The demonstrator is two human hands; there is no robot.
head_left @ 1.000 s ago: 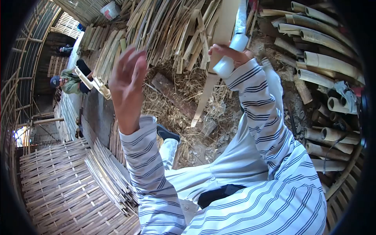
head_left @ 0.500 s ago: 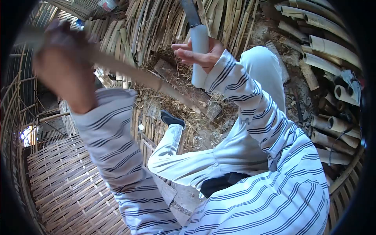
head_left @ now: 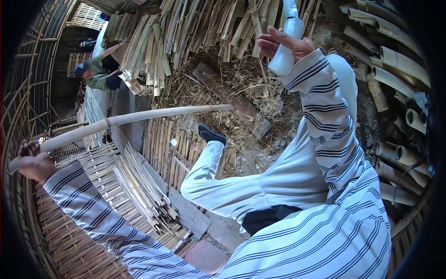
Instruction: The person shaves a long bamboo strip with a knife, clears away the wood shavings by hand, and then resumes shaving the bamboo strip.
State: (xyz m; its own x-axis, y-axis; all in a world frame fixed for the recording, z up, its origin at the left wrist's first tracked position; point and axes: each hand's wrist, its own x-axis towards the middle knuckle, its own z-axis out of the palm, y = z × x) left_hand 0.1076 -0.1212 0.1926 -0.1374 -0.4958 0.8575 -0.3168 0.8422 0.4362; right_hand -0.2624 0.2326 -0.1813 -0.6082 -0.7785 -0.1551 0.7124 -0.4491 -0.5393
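Observation:
My left hand (head_left: 36, 163), far out at the left, is closed round the near end of a long split bamboo strip (head_left: 139, 117). The strip slopes gently up to the right, and its far end lies over a dark wooden block (head_left: 244, 109) on the ground. At the upper right, my right hand (head_left: 292, 45) grips the thick white handle of a large knife (head_left: 291, 28). Its blade points up and runs out of the top of the view. Between the two hands is a wide gap, and the knife is apart from the strip.
Split bamboo pieces (head_left: 186, 32) are stacked at the back. Cut bamboo tubes (head_left: 404, 65) line the right side. Shavings (head_left: 269, 100) litter the ground around the block. Thin strips (head_left: 141, 186) lie on woven bamboo matting (head_left: 79, 209). Another person (head_left: 97, 74) sits at the upper left.
My left hand has moved down and left with the bamboo strip, which has swung to a flatter slope. My right hand and the knife have shifted right and up.

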